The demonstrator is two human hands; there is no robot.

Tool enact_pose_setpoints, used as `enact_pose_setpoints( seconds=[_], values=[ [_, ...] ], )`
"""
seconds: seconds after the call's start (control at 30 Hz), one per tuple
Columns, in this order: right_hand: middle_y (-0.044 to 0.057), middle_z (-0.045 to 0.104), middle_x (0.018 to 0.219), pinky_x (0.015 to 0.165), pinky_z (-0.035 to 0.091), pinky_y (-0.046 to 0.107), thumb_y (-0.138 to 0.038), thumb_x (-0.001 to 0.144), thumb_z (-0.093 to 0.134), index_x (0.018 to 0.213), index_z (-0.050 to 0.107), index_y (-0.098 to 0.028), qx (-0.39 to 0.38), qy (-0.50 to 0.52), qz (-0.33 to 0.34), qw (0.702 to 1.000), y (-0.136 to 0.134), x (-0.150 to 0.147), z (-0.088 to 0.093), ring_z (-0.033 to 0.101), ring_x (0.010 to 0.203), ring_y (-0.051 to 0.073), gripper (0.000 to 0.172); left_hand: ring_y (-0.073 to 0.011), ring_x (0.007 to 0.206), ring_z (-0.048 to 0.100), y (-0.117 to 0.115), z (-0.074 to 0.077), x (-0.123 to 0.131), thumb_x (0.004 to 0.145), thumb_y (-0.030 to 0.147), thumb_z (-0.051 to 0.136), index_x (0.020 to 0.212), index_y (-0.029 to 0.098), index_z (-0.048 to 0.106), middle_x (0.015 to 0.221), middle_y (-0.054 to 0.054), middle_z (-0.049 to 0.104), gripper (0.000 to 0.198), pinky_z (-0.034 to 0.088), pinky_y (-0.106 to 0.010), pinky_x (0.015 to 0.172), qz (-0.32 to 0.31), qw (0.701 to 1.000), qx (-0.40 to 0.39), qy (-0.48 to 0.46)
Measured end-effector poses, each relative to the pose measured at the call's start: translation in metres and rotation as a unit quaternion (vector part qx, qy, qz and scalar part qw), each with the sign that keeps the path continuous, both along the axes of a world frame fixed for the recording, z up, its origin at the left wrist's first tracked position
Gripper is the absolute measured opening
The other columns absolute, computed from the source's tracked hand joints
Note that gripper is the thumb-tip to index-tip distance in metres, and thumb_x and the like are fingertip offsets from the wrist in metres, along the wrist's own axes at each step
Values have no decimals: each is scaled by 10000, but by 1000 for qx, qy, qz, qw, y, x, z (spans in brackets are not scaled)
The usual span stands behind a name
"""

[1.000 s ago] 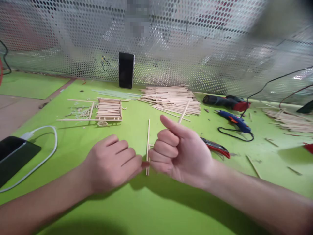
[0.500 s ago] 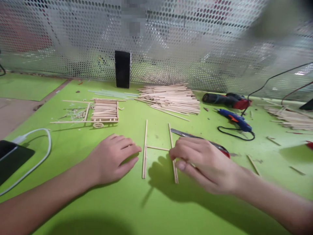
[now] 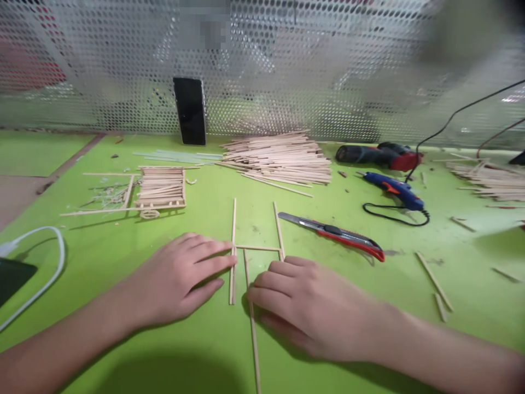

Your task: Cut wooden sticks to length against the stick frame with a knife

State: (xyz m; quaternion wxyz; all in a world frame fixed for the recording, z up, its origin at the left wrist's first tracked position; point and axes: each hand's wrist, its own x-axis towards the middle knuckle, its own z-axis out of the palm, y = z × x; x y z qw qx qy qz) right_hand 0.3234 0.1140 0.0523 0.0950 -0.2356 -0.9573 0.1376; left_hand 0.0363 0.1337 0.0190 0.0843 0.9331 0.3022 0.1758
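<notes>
On the green table (image 3: 328,257), the left hand (image 3: 180,279) lies flat and open, fingertips touching the left stick (image 3: 232,251) of a small stick frame (image 3: 256,248). The right hand (image 3: 303,303) rests palm down over the frame's right stick, fingers spread; whether it pinches the loose stick (image 3: 252,323) beneath is hard to tell. A knife (image 3: 334,235) lies near.

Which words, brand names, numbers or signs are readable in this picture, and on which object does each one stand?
None can be read.
The upright phone shows only a dark screen.
The box cutter, the blue glue gun and the red and black tool show no legible marking; any print is too small or blurred.
The sticks by the left hand and right hand are bare.
</notes>
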Motion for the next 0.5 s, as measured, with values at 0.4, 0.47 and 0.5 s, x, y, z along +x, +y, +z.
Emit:
enact_pose_setpoints(
  seconds=[0.4, 0.47, 0.5],
  values=[
    [46, 766, 1267, 828, 500, 375, -216, 1095, 531, 1379, 649, -136, 7, 19, 32, 999, 1, 3, -8, 670, 1000, 196, 319, -238, 1230, 705, -2, -3, 2, 1128, 272, 510, 1331, 276, 711, 1413, -23, 745, 286, 429, -476, 1153, -33, 999, 10, -19],
    [47, 760, 1305, 834, 500, 377, -220, 1111, 504, 1416, 633, -136, 12, 16, 36, 999, 1, 3, -9, 680, 1035, 196, 341, -217, 1213, 712, -2, -4, 3, 1136, 319, 515, 1302, 266, 709, 1377, -10, 764, 261, 401, -452, 1177, -21, 999, -2, -37],
    [50, 758, 1315, 836, 499, 376, -223, 1117, 494, 1425, 628, -136, 15, 15, 37, 999, 1, 3, -9, 682, 1047, 196, 348, -209, 1213, 713, -2, -5, 4, 1142, 354, 511, 1289, 265, 707, 1365, -3, 770, 261, 384, -444, 1192, -14, 999, -9, -45]
  ],
)
